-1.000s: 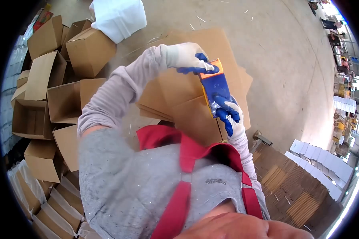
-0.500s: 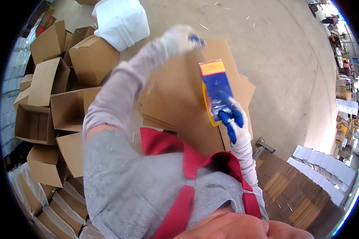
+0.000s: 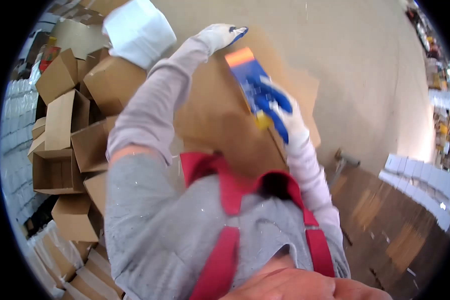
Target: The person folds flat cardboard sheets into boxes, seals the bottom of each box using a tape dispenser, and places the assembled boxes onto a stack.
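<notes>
My right hand (image 3: 280,107), in a white and blue glove, is wrapped round a blue tape dispenser (image 3: 250,72) with an orange end and a yellow part. The dispenser is tilted over flat brown cardboard (image 3: 205,110), which lies in front of my body. At the cardboard's far left edge is my left hand (image 3: 226,37), also gloved, its fingers stretched out to the right. Whether its fingertips touch the cardboard is blurred.
Open cardboard boxes (image 3: 57,170) are piled on the left, beside a white plastic-like container (image 3: 139,34). Stacked flattened cardboard (image 3: 385,220) lies at lower right, near white packs (image 3: 420,175). A metal tool-like object (image 3: 346,159) stands by the stack.
My right hand and the dispenser have moved up and left, farther over the cardboard. My left hand has shifted slightly up, and its fingers are straighter. The view has shifted a little.
</notes>
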Tool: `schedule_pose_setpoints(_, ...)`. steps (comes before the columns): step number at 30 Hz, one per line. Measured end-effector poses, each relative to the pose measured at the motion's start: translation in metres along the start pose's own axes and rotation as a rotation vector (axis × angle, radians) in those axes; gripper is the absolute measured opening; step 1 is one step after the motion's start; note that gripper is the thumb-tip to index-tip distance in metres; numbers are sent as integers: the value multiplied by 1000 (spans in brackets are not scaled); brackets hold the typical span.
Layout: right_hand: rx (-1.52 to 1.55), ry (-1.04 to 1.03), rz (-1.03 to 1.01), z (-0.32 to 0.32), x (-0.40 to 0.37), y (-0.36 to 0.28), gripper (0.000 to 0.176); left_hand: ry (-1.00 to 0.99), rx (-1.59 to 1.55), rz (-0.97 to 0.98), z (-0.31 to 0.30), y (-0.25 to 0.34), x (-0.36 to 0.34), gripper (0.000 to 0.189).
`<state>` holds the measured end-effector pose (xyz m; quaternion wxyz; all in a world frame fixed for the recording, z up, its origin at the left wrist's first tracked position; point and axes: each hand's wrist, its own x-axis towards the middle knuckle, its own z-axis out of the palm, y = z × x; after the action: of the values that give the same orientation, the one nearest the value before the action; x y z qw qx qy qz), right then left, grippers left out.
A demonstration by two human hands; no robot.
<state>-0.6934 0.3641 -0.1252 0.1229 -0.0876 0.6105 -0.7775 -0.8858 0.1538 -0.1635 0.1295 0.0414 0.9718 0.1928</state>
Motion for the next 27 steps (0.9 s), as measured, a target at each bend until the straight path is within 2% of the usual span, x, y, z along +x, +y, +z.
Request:
schedule_pose_setpoints(1,-183,-44,8,-5,-16,-11,39,-18,101,27,20,12,-14,61)
schedule_pose_setpoints(2,-366,-95,6,-14,-33,-17,39,-14,68,32,24,12,-14,64)
schedule_pose_setpoints(4,-370,-82,66,-36,-111,-31,39,103,205,72,50,-19,16,65)
schedule_pose_setpoints(5,-336,-41,144,-42,-154,-44,39,66,211,26,49,-26,22,64)
schedule_pose_setpoints(7,-393,-29,256,-67,-231,-54,39,90,223,4,12,17,-20,52)
schedule_pose_setpoints(8,-469,-58,310,-79,-272,-38,40,73,232,10,17,20,-23,52)
schedule_pose_setpoints(10,-240,195,480,-88,-331,-1,38,218,231,-14,19,16,-20,53)
schedule_pose_setpoints(11,-431,183,404,-95,-337,19,36,347,189,109,30,1,-12,52)
schedule_pose_setpoints(13,-540,188,352,-97,-318,52,33,617,342,233,28,46,-63,53)
schedule_pose_setpoints(14,-566,225,286,-91,-303,65,33,407,603,190,51,61,-75,58)
schedule_pose_setpoints(16,-496,229,318,-86,-282,87,32,133,422,670,98,111,-169,57)
schedule_pose_setpoints(17,-659,180,129,-83,-267,76,32,8,251,820,120,135,-218,65)
schedule_pose_setpoints(18,-656,185,121,-82,-261,82,32,-75,220,887,139,151,-253,68)
schedule_pose_setpoints(20,-333,323,357,-76,-257,95,30,-31,253,866,158,155,-262,67)
schedule_pose_setpoints(21,-49,402,401,-74,-245,81,28,-32,253,860,155,157,-255,66)
schedule_pose_setpoints(22,-397,278,137,-87,-242,97,26,-44,240,842,153,159,-255,65)
schedule_pose_setpoints(23,-208,321,279,-98,-244,134,27,-31,179,868,147,153,-250,63)
schedule_pose_setpoints(24,-21,360,399,-109,-241,161,28,-121,9,950,140,137,-231,57)
schedule_pose_setpoints(25,-674,224,658,-108,-246,160,32,-444,-440,750,108,131,-216,55)
schedule_pose_setpoints(26,-900,-21,577,-89,-230,102,34,-339,-579,666,78,113,-201,53)
schedule_pose_setpoints(27,-951,-103,573,-81,-221,73,33,-175,-665,575,65,85,-175,50)
